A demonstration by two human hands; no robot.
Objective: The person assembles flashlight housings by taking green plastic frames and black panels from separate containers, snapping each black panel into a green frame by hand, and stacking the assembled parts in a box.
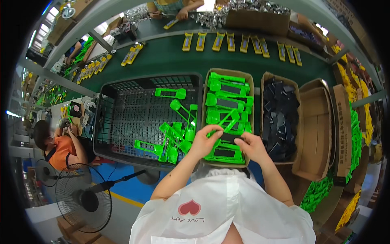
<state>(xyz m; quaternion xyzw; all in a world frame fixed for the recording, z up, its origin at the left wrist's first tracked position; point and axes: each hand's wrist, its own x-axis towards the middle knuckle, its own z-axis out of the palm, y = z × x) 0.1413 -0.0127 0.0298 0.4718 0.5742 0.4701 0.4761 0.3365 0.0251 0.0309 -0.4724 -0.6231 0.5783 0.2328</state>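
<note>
My left hand (205, 142) grips a bright green plastic frame piece (225, 123) over the near end of a cardboard box (250, 81) stacked with the same green pieces. My right hand (254, 147) pinches a small black insert (231, 138) against that green piece. Both hands meet above the box's near edge. To the left, a dark plastic crate (122, 87) holds several loose green pieces (174, 136).
A cardboard box of black inserts (280, 114) sits right of my hands, then an empty cardboard box (315, 134). A green conveyor belt (170, 57) carries yellow packaged items. A floor fan (83, 197) and a seated person in orange (61, 148) are at left.
</note>
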